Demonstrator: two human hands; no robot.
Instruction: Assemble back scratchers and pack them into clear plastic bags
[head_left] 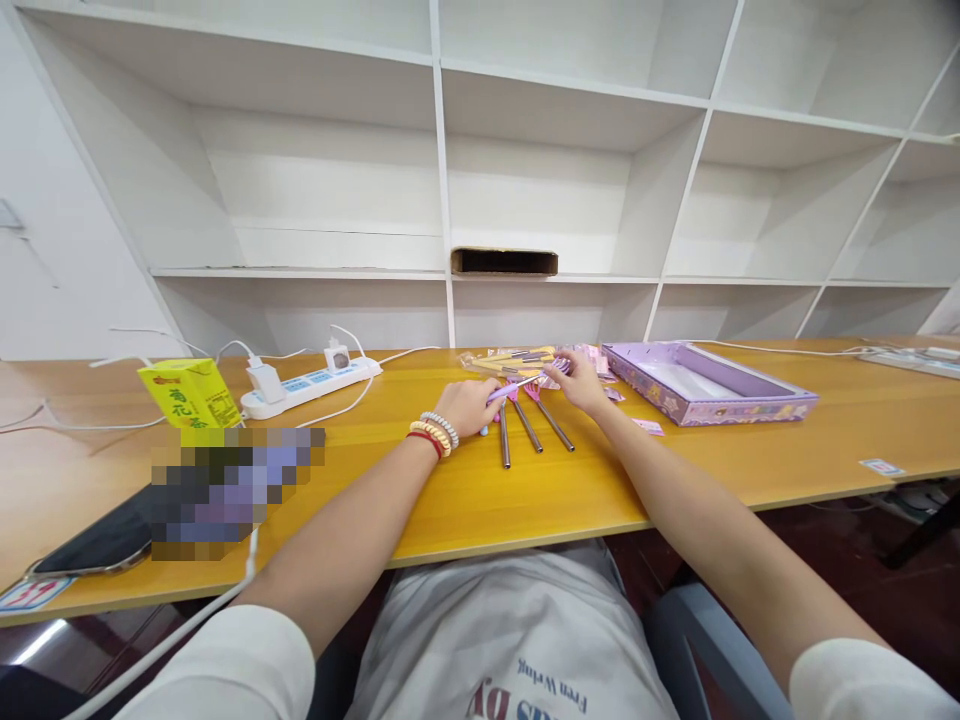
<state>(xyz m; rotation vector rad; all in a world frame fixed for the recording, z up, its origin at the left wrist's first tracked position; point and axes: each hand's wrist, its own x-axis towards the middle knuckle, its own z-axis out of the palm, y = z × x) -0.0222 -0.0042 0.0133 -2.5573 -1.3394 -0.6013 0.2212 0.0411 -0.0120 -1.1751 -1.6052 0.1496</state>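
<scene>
My left hand (466, 405), with bracelets at its wrist, is closed on the purple handle (504, 391) of a slim tool. The tool's metal shaft points right toward my right hand (576, 378), whose fingers are closed around a small purple piece (556, 370). Whether the shaft touches that piece is too small to tell. Below and between my hands, three metal rods (534, 428) with pink tops lie fanned out on the wooden table (465, 510). Behind my hands are clear plastic packets (499, 360) with yellowish sticks inside.
An open purple box (682, 400) lies at the right, with small pink packets (646, 427) beside it. On the left are a power strip (322, 385) with chargers, a yellow carton (191, 395), a dark phone (105, 535) and white cables. White shelves (442, 170) stand behind, holding a cardboard box (504, 262).
</scene>
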